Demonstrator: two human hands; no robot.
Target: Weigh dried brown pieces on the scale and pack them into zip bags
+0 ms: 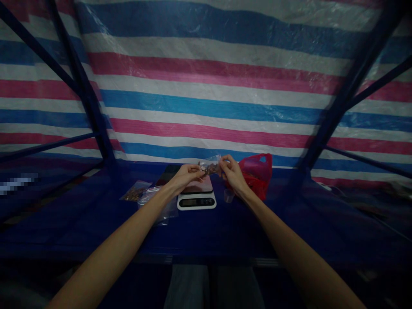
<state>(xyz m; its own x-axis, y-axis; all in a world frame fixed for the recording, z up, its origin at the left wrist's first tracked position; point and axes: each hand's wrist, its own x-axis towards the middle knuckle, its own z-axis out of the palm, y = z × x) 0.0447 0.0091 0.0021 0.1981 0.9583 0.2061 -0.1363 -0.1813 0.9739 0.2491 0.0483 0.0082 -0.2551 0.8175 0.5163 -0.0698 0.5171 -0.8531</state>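
Observation:
Between my hands, above the scale, is a small clear plastic bag [210, 166] with brown bits inside. My left hand [189, 175] pinches its left side, and my right hand [231, 171] grips its right edge. Below them stands a white digital kitchen scale [197, 201], its display toward me; my hands and the bag partly cover its plate. A small clear cup [228, 196] sits just right of the scale, near my right wrist. Behind that wrist is a red plastic bag [259, 180], its contents not clear.
Left of the scale lie a filled clear bag of brown bits [133, 194] and several flat clear bags [167, 211], partly under my left forearm. All rest on a blue table [206, 236]. Blue metal posts [96, 116] flank it, and a striped plastic sheet [209, 103] hangs behind.

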